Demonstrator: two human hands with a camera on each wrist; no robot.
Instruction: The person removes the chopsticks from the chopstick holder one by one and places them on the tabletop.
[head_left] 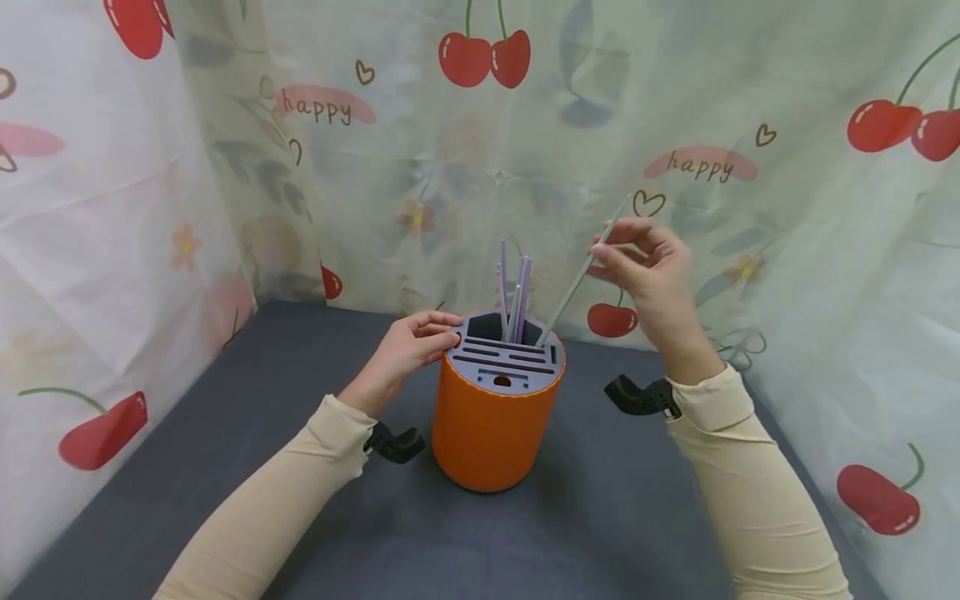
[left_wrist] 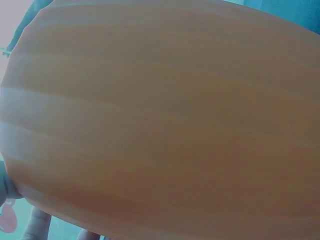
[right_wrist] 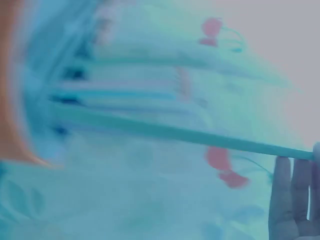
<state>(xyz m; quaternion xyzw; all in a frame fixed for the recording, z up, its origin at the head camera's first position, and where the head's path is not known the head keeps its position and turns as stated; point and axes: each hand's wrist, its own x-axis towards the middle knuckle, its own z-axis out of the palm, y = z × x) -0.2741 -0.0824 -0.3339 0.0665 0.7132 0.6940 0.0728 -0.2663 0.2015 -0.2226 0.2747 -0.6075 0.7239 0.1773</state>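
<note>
An orange cylindrical knife block (head_left: 491, 433) with a grey slotted top stands upright on the dark table. My left hand (head_left: 405, 350) holds its left rim, thumb at the front and fingers toward the back. The block's orange side (left_wrist: 165, 120) fills most of the left wrist view. With thumb and fingertips, my right hand (head_left: 648, 271) pinches a pale green chopstick (head_left: 577, 283) near its upper end. That chopstick slants up to the right, its lower end at the open compartment. Several purple and green chopsticks (head_left: 521, 292) stand in the same compartment.
A dark grey cloth (head_left: 330, 500) covers the table. Cherry-print curtains (head_left: 420, 167) hang close behind and on both sides. Black wrist cameras (head_left: 641, 396) stick out below both wrists.
</note>
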